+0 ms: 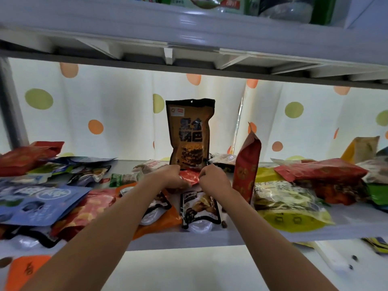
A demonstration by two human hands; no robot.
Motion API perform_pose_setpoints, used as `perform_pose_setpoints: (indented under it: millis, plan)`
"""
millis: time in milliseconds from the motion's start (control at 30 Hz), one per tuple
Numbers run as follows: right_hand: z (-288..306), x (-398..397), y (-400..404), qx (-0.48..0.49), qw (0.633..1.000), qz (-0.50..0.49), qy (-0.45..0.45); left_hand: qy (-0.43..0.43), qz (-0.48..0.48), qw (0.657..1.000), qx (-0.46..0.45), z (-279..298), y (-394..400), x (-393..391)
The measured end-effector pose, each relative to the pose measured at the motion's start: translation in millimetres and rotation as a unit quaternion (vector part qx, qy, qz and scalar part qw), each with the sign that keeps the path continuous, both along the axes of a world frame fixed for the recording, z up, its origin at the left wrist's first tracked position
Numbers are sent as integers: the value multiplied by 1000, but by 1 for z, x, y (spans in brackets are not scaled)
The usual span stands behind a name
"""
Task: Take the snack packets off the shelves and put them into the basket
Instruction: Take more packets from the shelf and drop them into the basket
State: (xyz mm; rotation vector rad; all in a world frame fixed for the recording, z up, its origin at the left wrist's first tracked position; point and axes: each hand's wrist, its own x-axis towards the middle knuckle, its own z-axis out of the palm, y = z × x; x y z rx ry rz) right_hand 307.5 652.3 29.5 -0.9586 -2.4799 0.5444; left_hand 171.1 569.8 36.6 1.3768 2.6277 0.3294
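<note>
Both my hands reach onto the middle shelf (210, 238). My left hand (168, 175) and my right hand (212, 177) each pinch one side of a small red packet (190, 177) lying at the shelf's centre. Just behind it a tall brown and black packet (190, 133) stands upright against the curtain. A black and white packet (198, 208) lies under my right forearm near the shelf's front edge. An orange packet (161, 221) lies beneath my left forearm. No basket is in view.
Several packets lie piled left, among them a blue one (39, 204) and a red one (27, 156). A red bag (246, 166) stands upright right of my hands, beside a yellow-green bag (287, 206) and a flat red bag (321, 171). Another shelf (189, 38) hangs overhead; a dotted curtain (105, 114) hangs behind.
</note>
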Motion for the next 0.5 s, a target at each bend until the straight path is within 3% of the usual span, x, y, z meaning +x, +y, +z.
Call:
perform_pose_setpoints:
  millis: [200, 300, 500]
  plan:
    - [-4, 6, 10, -30, 999, -1, 37, -29, 38, 997, -57, 0, 8, -9]
    - [-7, 8, 6, -37, 997, -6, 63, -22, 28, 999, -27, -2, 9, -11]
    - [-6, 14, -8, -50, 995, -18, 84, 110, -10, 992, 58, -2, -3, 6]
